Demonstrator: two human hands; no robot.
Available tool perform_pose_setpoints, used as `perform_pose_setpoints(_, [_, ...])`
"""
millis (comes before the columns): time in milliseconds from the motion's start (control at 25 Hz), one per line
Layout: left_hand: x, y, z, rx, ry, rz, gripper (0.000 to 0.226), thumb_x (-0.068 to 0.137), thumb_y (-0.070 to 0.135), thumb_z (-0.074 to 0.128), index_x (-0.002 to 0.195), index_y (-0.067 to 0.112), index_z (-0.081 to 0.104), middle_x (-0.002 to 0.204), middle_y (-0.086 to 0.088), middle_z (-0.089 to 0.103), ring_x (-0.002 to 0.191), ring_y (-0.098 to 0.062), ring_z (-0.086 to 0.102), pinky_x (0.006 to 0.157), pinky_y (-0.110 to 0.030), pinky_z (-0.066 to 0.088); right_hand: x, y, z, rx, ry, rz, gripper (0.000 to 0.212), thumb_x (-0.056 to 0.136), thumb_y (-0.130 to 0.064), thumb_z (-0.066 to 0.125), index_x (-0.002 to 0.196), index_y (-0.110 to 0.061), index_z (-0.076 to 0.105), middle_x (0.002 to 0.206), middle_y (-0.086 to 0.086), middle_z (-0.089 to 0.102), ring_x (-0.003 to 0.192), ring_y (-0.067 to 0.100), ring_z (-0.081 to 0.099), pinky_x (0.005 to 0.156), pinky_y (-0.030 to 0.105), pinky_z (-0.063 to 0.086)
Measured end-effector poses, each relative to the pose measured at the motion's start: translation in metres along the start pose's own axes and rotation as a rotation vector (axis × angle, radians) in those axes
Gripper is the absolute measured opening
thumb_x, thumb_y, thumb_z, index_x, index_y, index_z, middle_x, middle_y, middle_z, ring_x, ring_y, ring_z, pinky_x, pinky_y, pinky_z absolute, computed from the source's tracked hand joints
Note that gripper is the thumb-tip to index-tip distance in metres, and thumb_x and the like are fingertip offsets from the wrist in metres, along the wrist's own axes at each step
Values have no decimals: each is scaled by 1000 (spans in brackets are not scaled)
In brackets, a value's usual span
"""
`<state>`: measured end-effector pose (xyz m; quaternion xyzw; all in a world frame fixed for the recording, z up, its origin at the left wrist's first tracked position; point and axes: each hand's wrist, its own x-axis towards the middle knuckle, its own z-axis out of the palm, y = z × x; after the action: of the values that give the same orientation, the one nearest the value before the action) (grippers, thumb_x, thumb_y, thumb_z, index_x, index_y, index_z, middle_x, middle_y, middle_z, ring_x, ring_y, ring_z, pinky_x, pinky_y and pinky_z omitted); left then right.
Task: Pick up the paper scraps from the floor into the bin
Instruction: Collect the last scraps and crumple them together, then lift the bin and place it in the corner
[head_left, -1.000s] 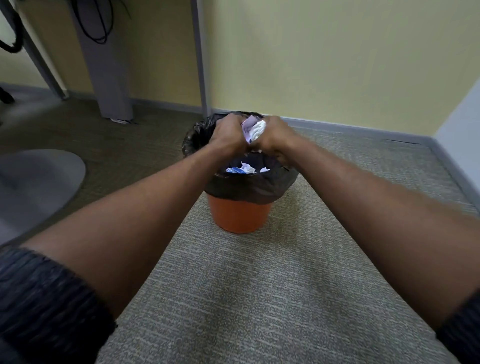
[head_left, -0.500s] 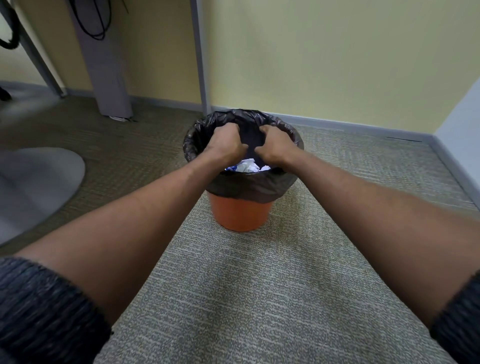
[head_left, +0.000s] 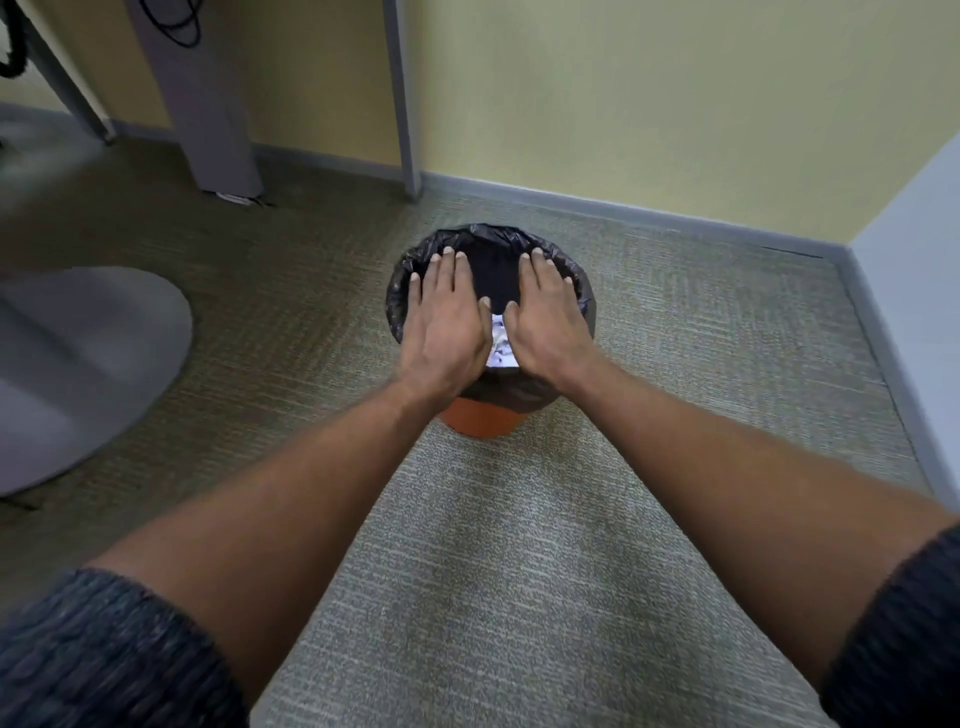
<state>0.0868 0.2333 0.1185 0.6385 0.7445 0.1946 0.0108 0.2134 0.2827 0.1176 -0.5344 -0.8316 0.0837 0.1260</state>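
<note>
Your left hand (head_left: 447, 322) and right hand (head_left: 548, 322) lie flat, palms down, fingers straight and holding nothing, over the mouth of the bin (head_left: 480, 422). The left covers its 9 o'clock side, the right its 3 o'clock side. Between your thumbs, at the opening's 6 o'clock, paper scraps (head_left: 501, 347) show inside the black liner (head_left: 488, 233). The bin stands on the carpet (head_left: 519, 571).
</note>
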Motion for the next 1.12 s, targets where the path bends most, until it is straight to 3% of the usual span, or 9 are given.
perform_pose_setpoints(240, [9, 14, -92, 0, -56, -66, 65, 106, 29, 26, 160, 5, -1, 169, -15, 0, 157, -26, 0, 128, -47, 6, 0, -35, -81, -175, -39, 16, 63, 107, -28, 25, 158, -3, -2, 167, 16, -2, 156, 28, 2, 127, 45, 7])
perform_pose_setpoints(440, [28, 27, -157, 87, -161, 76, 65, 108, 26, 28, 159, 2, -5, 168, -16, -9, 157, -27, -7, 127, -47, 8, 12, -65, -151, -264, -149, 67, 66, 107, -30, 26, 156, 0, -8, 166, 18, -9, 156, 29, -3, 127, 46, 5])
perform_pose_setpoints(720, [62, 27, -181, 100, -383, 41, 70, 105, 27, 28, 159, 3, -10, 167, -15, -15, 157, -28, -9, 127, -47, 9, 26, -57, -181, -256, -276, 184, 64, 106, -34, 17, 158, -2, -4, 167, 16, -4, 156, 29, -2, 126, 47, 8])
perform_pose_setpoints(880, [79, 1, -137, -82, -474, -245, 84, 96, 18, 52, 159, 7, -3, 168, -16, 5, 154, -33, 16, 124, -45, 24, 43, -23, -139, -195, -370, 242, 65, 107, -35, 27, 158, -5, 3, 168, 12, 9, 155, 27, 10, 127, 43, 10])
perform_pose_setpoints(1000, [82, -30, -77, -254, -464, -497, 67, 95, 16, 52, 153, 2, 20, 156, -21, 30, 141, -38, 36, 114, -46, 39, 58, 11, -89, -142, -468, 309, 67, 104, -32, 40, 158, -7, 10, 166, 11, 18, 151, 28, 22, 124, 42, 21])
perform_pose_setpoints(1120, [87, -57, -28, -369, -442, -781, 47, 96, 18, 54, 136, -3, 38, 140, -26, 45, 125, -45, 50, 100, -49, 48, 71, 43, -47, 83, -410, 590, 63, 98, -26, 51, 151, -5, 26, 154, 15, 36, 137, 33, 41, 111, 43, 40])
